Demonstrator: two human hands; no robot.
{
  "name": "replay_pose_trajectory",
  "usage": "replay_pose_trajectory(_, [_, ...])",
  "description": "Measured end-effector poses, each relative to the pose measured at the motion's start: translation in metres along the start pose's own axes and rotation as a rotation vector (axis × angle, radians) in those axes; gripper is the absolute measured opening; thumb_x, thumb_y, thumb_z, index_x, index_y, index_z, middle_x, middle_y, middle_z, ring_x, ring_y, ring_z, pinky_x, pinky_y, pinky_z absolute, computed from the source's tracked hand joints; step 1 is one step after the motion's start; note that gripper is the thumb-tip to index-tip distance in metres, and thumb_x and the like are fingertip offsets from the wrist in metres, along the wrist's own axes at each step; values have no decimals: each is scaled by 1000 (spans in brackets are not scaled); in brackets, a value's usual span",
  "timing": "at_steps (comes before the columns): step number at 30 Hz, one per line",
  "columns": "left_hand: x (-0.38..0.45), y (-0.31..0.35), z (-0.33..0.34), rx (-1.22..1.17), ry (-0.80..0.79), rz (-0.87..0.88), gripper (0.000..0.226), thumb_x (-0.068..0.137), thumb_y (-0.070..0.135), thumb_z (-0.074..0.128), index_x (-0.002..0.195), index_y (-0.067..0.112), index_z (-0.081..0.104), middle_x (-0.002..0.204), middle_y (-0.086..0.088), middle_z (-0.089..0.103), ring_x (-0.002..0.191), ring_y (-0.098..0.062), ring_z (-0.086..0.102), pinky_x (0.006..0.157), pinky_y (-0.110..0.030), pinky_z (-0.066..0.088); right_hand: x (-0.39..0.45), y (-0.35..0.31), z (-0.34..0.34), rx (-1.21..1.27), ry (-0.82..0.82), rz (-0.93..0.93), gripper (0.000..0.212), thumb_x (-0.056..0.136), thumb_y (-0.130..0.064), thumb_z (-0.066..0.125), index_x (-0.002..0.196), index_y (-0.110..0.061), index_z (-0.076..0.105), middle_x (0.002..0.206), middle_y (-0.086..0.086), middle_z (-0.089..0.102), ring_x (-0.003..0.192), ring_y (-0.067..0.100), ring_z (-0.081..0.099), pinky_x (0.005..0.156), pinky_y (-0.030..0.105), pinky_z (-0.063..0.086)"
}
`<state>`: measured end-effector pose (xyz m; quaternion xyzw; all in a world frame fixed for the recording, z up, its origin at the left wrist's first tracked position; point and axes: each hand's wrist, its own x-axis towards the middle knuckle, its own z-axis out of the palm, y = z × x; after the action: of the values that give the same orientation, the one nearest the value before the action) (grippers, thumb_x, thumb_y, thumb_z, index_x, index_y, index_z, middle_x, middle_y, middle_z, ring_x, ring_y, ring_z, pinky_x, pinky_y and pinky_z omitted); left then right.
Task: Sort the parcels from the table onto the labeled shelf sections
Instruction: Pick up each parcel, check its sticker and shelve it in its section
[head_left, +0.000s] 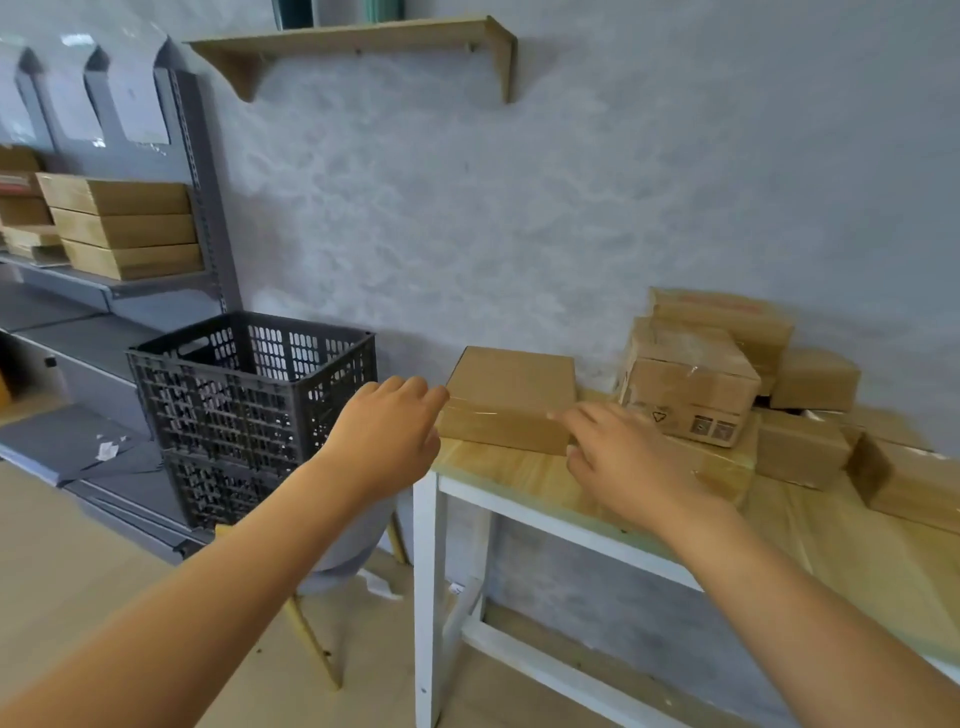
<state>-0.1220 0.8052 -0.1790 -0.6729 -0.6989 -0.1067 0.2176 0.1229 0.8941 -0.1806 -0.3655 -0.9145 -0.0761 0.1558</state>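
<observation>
Both hands reach for a flat parcel (511, 397) at the tabletop's (519, 478) left end: left hand (387, 428) loosely open at its left edge, right hand (623, 457) spread against its right front corner.

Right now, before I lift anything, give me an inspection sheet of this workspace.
Surface: wooden table with white frame; bare patch at its near left corner.
Job's things: flat box at the table's left end; taped box and more parcels piled to the right; shelf holds stacked boxes.
Clutter: black crate beside the table.
Hands: left hand touches the flat box's left edge; right hand at its right corner, fingers relaxed.
Cables: nothing seen.
Surroundings: grey wall, wall shelf.
</observation>
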Motion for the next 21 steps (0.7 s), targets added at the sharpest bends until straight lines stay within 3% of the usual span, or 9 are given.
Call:
replay_pose_trajectory(4, [53,-32,36,-62,-23,-4,40,94,26,47,132,17,52,113,-4,62,104,-27,58,90,-38,46,46,19,23,-35,-26,67,40,100,-21,42,139,-20,49,136,-2,54,126,21,47,103,37,38])
replay_pose_trajectory(12, [144,-61,117,-114,-88,16,44,94,28,46,138,21,48,120,-3,60,109,-26,57,92,-38,45,134,62,83,63,-101,192,43,101,-24,44,144,-23,44,141,-2,50,130,20,44,102,39,43])
replay_pose_trajectory(16, [183,-65,158,-137,-204,-37,47,96,32,45,141,22,43,127,-3,56,116,-26,53,95,-39,45,172,90,122,179,-145,301,47,102,-27,46,148,-25,39,147,-3,42,134,21,40,104,39,43])
replay_pose_trajectory(21, [226,-67,205,-362,-410,-225,56,99,38,44,150,19,30,144,-9,44,129,-31,46,100,-45,45,214,119,170,292,-266,535,65,101,-40,45,157,-20,18,161,8,19,143,31,30,113,45,36])
